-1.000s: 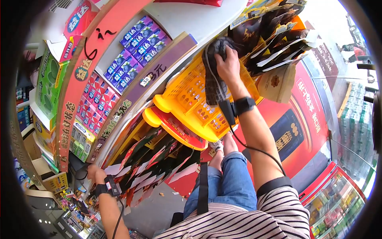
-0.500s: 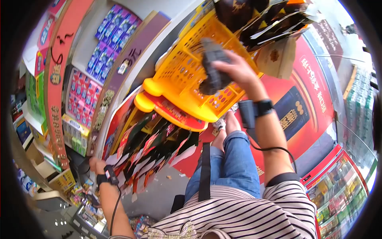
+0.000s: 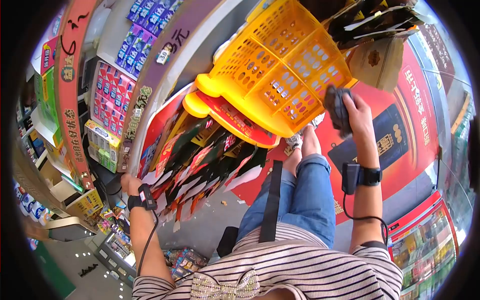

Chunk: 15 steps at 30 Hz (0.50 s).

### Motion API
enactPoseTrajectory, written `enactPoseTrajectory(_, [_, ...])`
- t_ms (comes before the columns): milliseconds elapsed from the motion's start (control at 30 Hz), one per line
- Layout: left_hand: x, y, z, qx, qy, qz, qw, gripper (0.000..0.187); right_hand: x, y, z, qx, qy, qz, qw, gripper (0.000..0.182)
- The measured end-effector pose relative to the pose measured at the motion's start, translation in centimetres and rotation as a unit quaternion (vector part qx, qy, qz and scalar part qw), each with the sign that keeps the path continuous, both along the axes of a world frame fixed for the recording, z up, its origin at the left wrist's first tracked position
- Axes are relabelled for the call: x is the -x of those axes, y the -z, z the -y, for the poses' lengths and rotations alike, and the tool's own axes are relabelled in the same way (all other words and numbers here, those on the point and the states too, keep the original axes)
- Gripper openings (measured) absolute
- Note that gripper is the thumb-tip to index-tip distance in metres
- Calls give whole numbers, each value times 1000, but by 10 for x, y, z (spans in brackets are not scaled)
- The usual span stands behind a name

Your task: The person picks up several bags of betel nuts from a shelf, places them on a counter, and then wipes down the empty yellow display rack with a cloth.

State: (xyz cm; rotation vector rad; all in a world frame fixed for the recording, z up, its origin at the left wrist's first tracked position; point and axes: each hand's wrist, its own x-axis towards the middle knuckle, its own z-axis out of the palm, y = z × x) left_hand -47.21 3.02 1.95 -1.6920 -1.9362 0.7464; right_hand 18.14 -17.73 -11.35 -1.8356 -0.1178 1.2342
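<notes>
My right hand (image 3: 359,116) is closed on a bunched dark grey cloth (image 3: 339,111). Hand and cloth are just right of the yellow plastic basket (image 3: 280,65), whose perforated compartments show no goods inside. Low on the left, my left hand (image 3: 131,184) is at the lower end of the shelf edge with its fingers curled in. What those fingers grip, if anything, is hidden; a dark object (image 3: 106,186) lies right beside them. Hanging packets (image 3: 200,160) in dark, red and white wrapping fill the rack under the basket, right of my left hand.
Chewing gum boxes (image 3: 111,97) stand on the shelves at left, behind price strips. Dark packets (image 3: 370,30) and a tan paper bag (image 3: 377,60) are beyond the basket. A red poster (image 3: 417,117) is at right, above a drinks cooler (image 3: 425,250).
My right hand has carried the cloth from over the basket, out past its right side. The view has shifted; my left hand stays by the shelf end.
</notes>
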Motion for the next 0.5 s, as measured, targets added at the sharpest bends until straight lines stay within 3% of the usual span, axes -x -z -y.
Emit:
enactPoseTrajectory(33, [-11, 4, -11, -4, -110, 2, 994, 25, 7, -13, -14, -39, -9, 79, 996, 30])
enactPoseTrajectory(67, [-19, 12, -22, -14, -218, 10, 976, 32, 15, -20, -29, -69, 14, 71, 995, 32])
enactPoseTrajectory(167, [-36, 11, -22, -32, -306, 16, 951, 31, 48, -29, -81, -152, -8, 148, 977, 45])
enactPoseTrajectory(200, [-39, 10, -22, -36, -307, 17, 951, 30, 60, -46, -99, -154, -18, 108, 982, 48])
enactPoseTrajectory(233, [-40, 10, -21, -39, -308, 18, 951, 29, 72, -36, -116, -162, -70, 223, 959, 50])
enactPoseTrajectory(300, [-38, 12, -20, -37, -299, 13, 953, 27, 96, -10, -152, -176, -98, 224, 954, 53])
enactPoseTrajectory(433, [-42, 7, -14, -10, -217, -14, 976, 24, 126, 39, -206, -11, -264, 251, 931, 48])
enactPoseTrajectory(500, [-76, -1, -14, -3, -240, 4, 971, 23, 135, 80, -221, 36, -332, 271, 903, 40])
